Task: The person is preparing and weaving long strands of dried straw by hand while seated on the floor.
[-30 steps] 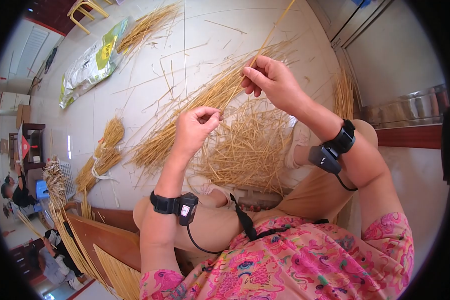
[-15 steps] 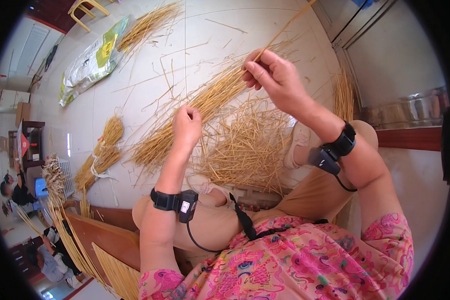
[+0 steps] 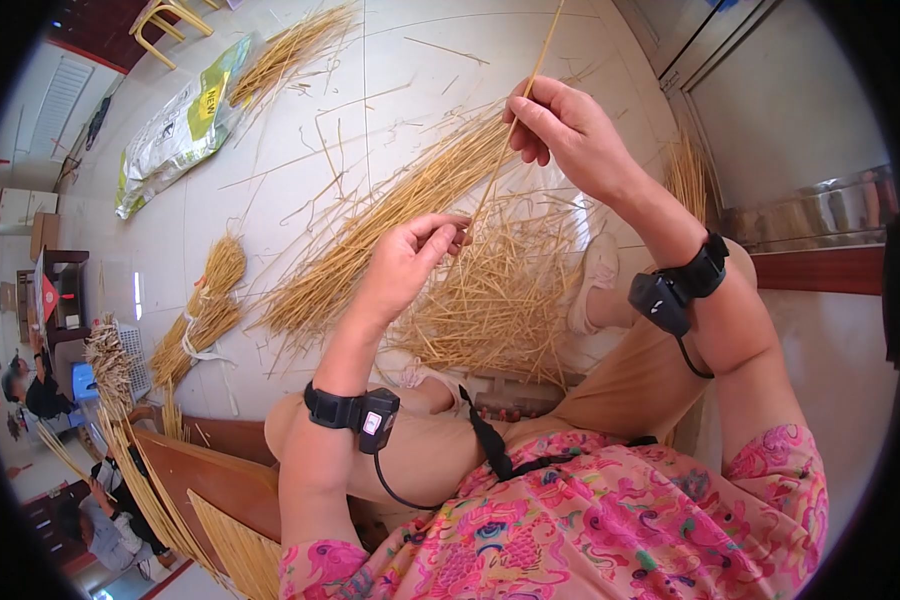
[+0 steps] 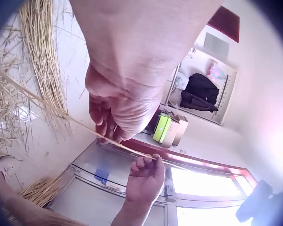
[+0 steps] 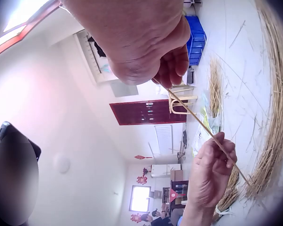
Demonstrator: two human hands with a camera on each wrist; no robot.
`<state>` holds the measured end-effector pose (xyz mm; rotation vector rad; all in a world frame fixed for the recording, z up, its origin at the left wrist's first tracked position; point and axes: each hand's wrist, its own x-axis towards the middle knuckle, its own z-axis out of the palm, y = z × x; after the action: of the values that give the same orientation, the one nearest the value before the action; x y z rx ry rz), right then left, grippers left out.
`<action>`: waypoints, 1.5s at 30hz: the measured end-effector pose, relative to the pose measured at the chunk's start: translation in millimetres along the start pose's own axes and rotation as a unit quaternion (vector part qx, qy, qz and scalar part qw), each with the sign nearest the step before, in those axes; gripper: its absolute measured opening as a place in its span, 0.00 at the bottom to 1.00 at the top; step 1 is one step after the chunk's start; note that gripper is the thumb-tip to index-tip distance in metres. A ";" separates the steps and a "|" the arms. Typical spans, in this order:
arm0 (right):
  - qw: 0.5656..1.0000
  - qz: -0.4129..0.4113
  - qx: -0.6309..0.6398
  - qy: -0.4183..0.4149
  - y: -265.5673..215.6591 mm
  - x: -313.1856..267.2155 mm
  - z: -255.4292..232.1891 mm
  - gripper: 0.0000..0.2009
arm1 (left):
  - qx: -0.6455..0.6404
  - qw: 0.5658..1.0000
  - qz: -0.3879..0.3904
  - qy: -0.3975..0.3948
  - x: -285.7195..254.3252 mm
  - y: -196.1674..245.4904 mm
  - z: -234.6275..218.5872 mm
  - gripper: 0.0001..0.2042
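A long, thin straw stalk (image 5: 193,116) runs between both hands. In the head view my right hand (image 3: 578,135) pinches it between thumb and fingers, and its upper part rises beyond that hand. Lower and to the left, my left hand (image 3: 407,262) has its thumb and fingertips on the stalk's lower part, pinching it, as the right wrist view also shows. Beneath the hands, a long bundle of straw (image 3: 390,230) lies slanted across the floor. A loose heap of short straw (image 3: 500,300) lies between the feet.
A tied straw sheaf (image 3: 210,290) and a green and white bag (image 3: 175,140) lie to the left. More straw (image 3: 295,50) is beside the bag. On the right, stalks (image 3: 688,180) lean by a glazed door (image 3: 790,110). A wooden board (image 3: 215,480) stands at lower left.
The left hand moved left, off the stalk, then returned to the right and now pinches its lower part. The right hand rose slightly to the upper right, and the stalk stands steeper.
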<state>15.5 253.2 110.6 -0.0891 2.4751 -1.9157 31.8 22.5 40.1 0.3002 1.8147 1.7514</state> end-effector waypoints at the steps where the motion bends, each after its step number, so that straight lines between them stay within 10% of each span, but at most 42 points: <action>1: 1.000 -0.002 0.002 0.000 0.3 -0.3 1.1 0.12 | -0.006 1.000 0.005 0.006 0.4 -1.4 1.6 0.11; 16: 0.985 0.087 -0.035 -0.145 22.3 -8.6 29.9 0.08 | -0.018 0.999 0.004 0.041 -0.2 -1.1 3.0 0.06; 33: 0.999 0.025 0.036 -0.033 22.1 -3.2 23.4 0.07 | -0.091 0.984 -0.006 0.156 4.6 -14.7 -15.2 0.03; 39: 0.996 0.054 0.074 0.016 4.8 7.6 -17.4 0.10 | 0.090 0.988 -0.107 0.069 -6.2 0.5 -31.8 0.07; 45: 0.994 0.069 0.079 0.022 7.8 9.4 -16.2 0.10 | -0.086 0.994 -0.070 -0.019 -7.2 4.5 -13.5 0.10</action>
<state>5.0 270.3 107.4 0.1237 2.2776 -2.0661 29.0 7.9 45.8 0.1329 1.6044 1.7774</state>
